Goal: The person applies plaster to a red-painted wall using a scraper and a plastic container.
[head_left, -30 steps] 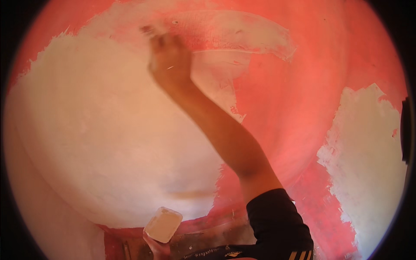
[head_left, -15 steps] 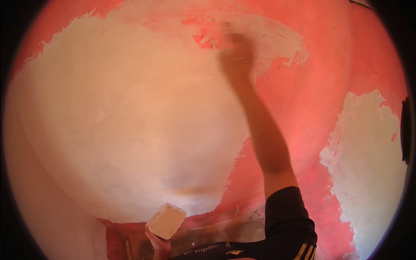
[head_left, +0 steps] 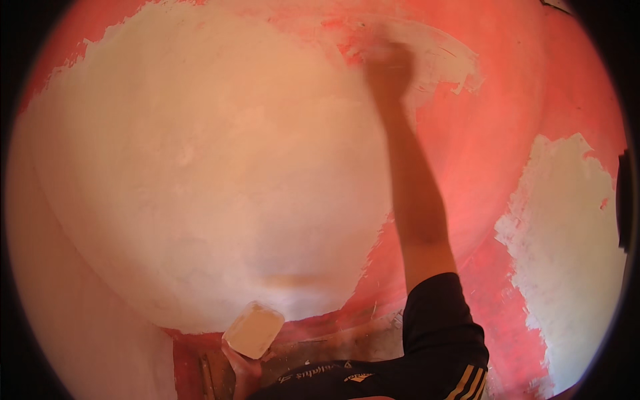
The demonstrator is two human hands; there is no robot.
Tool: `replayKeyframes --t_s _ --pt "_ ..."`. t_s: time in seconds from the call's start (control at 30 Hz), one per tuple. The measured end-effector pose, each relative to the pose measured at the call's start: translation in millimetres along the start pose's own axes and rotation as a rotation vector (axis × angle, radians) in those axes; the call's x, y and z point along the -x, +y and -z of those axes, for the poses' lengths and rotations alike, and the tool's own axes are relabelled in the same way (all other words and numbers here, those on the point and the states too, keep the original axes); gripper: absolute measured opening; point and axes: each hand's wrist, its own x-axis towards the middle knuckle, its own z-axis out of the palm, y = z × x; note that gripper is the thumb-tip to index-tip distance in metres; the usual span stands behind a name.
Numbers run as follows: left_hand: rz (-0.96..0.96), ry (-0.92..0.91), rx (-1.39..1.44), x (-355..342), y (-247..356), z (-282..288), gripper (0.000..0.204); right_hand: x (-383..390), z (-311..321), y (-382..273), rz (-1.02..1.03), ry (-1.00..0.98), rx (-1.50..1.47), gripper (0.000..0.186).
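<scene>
My right arm reaches up to a red wall (head_left: 467,173) partly covered in pale beige coating (head_left: 220,153). At the far end, my right hand (head_left: 390,73) is closed like a fist over a thinly coated patch with red showing through. Motion blur hides whatever it grips. Low in the view, my left hand (head_left: 245,367) holds a rounded rectangular tub (head_left: 255,331) from below and the side. Its top face looks filled with smooth beige paste; its depth cannot be made out.
On the right, another pale coated patch (head_left: 567,247) has ragged edges against red. A dark object (head_left: 624,200) stands at the far right rim. Below the wall lies a stained brownish surface (head_left: 320,350), partly behind my dark sleeve (head_left: 440,327).
The view has shifted slightly, so the wall sits further right and higher. My right hand stays over nearly the same streaky patch. The left hand still holds the tub.
</scene>
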Motion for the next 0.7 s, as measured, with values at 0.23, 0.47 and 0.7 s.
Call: replayKeyframes --t_s 0.23,0.47,0.7 --pt "0.233 0.038 0.242 10 31 -1 0.072 63 21 -64 0.171 -0.046 -0.434 0.03" --pt "0.269 0.247 0.318 2 -1 6 0.067 79 -4 2 0.056 0.034 0.053 0.034" --pt "-0.077 -0.104 -0.341 17 21 4 0.065 75 74 -130 0.184 -0.188 -0.62 0.031"
